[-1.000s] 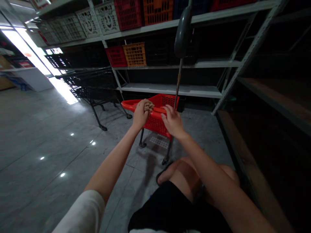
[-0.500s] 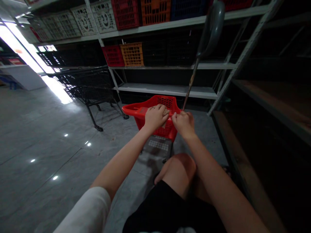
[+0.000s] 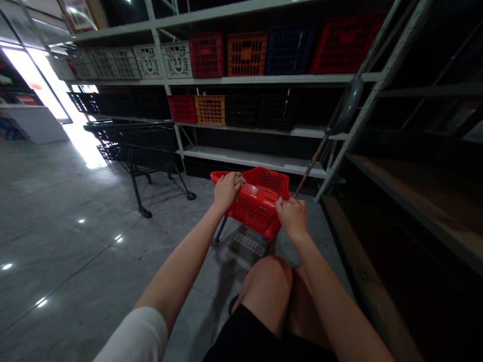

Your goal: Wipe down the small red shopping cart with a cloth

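crates (image 3: 247,55) sit on shelves (image 3: 241,157) behind the cart (image 3: 251,213); a trolley (image 3: 132,146) stands left.

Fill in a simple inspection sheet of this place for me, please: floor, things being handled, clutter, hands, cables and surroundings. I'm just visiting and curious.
Surface: grey tiled floor, shiny, with spots of reflected light.
Things in hand: a small red cart, upright on the floor; a crumpled tan cloth at its near edge.
Clutter: a black cart to the left; a slanting pole beyond the right hand, its lower end hidden.
Hands: left hand holds the cloth against the red cart; the right hand grips its near right corner.
Cables: nothing seen.
Surroundings: metal shelves with coloured crates; bright daylight far left, darkness to the right.
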`<action>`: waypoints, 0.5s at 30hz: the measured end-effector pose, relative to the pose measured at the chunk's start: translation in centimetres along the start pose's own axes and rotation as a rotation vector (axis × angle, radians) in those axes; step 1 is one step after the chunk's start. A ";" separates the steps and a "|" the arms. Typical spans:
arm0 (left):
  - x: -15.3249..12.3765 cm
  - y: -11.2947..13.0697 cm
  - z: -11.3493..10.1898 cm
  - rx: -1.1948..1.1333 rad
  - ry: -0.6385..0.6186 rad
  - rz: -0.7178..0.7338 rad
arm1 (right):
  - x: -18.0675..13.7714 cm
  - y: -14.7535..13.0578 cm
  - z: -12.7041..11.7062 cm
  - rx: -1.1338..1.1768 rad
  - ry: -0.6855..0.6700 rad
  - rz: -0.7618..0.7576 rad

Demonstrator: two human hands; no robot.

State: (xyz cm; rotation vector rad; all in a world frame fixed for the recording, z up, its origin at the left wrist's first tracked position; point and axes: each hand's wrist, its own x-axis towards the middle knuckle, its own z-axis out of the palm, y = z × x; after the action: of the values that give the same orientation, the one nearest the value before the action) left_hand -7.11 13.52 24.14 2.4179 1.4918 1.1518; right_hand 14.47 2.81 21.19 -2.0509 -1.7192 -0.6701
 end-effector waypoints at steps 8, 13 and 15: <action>1.6 2.7 4.5 -0.066 0.014 0.012 | 1.7 1.8 0.2 -0.076 -0.017 0.041; 1.0 5.6 7.1 -0.097 0.016 0.077 | 2.3 3.9 0.9 -0.080 -0.017 0.059; 0.7 7.3 8.1 -0.130 -0.009 0.155 | 2.2 6.0 1.1 -0.087 -0.027 0.061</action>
State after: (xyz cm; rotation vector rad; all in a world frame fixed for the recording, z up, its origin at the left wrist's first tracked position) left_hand 3.53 12.70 21.82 2.4816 1.2043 1.2232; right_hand 20.80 4.16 21.69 -2.1716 -1.6620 -0.7131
